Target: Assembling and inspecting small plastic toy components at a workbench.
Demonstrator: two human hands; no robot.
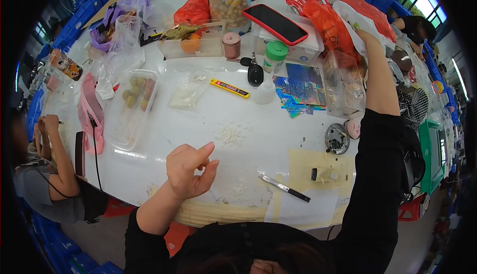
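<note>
My left hand [191, 169] hovers over the near part of the white table, its index finger and thumb stretched out and apart with nothing between them; the other fingers curl in. Just beyond the fingertip lies a small heap of tiny white pieces [230, 134], and a second heap [240, 190] lies nearer me. My right arm reaches far to the back right, where my right hand [366, 39] is at a white plastic bag [350, 18] beside a red plastic bag [323, 23]. The bag hides those fingers.
A craft knife [284, 186], a glass ashtray [337, 138] and holographic sheets [300, 88] lie to the right. Beyond the heaps are a yellow packet [229, 88] and a clear bag [186, 95]. A clear fruit box [131, 110] stands left. Another person [49, 174] sits at the left.
</note>
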